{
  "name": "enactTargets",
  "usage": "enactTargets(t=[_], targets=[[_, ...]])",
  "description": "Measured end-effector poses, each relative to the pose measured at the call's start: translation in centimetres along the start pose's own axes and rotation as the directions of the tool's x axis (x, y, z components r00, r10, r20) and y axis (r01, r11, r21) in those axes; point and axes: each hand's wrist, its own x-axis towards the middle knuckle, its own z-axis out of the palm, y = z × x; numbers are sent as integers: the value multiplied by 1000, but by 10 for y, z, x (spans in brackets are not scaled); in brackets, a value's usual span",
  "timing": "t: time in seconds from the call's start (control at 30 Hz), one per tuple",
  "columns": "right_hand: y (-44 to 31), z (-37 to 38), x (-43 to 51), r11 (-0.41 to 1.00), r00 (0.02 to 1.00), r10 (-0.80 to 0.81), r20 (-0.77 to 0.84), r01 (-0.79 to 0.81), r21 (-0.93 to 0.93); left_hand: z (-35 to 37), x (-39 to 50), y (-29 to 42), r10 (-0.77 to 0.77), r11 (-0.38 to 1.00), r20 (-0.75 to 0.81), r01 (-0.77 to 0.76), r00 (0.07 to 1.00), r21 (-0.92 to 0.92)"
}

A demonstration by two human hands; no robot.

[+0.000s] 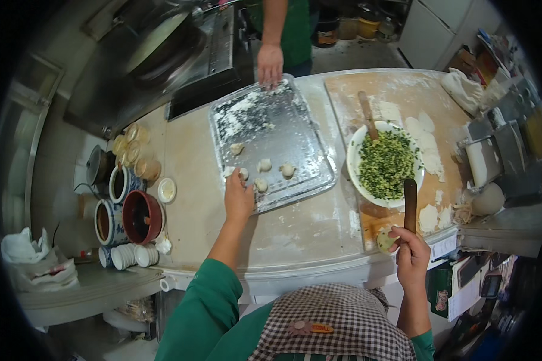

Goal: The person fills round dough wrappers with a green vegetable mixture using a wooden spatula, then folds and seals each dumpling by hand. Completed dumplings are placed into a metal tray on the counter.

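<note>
My left hand (239, 196) reaches over the near left corner of a metal tray (293, 135). Its fingers close around a small white dough dumpling (229, 171), partly hidden beneath them. Several similar dumplings (287, 170) sit nearby on the tray. My right hand (413, 255) grips a flat, dark wooden stick (410, 205) that points away from me. Beside the right fingers is a pale greenish round piece (385, 241), partly covered; I cannot tell whether it is held or lies on the board. Just beyond stands a white bowl (353, 169) of chopped green-and-yellow filling (386, 164).
A wooden handle (366, 110) leans in the bowl on a floured wooden board (348, 90). Dough sheets (427, 144) lie right of it. Jars (147, 169), a red-brown bowl (140, 216) and small white cups (124, 256) line the left. A co-worker's hand (270, 63) touches the tray's far edge.
</note>
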Motion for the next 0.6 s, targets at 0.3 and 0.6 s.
enactTargets(t=[0.3, 0.6], targets=[[70, -42, -4, 978, 906, 205, -370, -206, 37, 43, 33, 41, 211, 562, 697, -668, 686, 488], [139, -86, 18, 819, 893, 238, -382, -395, -415, 53, -14, 54, 662, 539, 546, -832, 514, 129]])
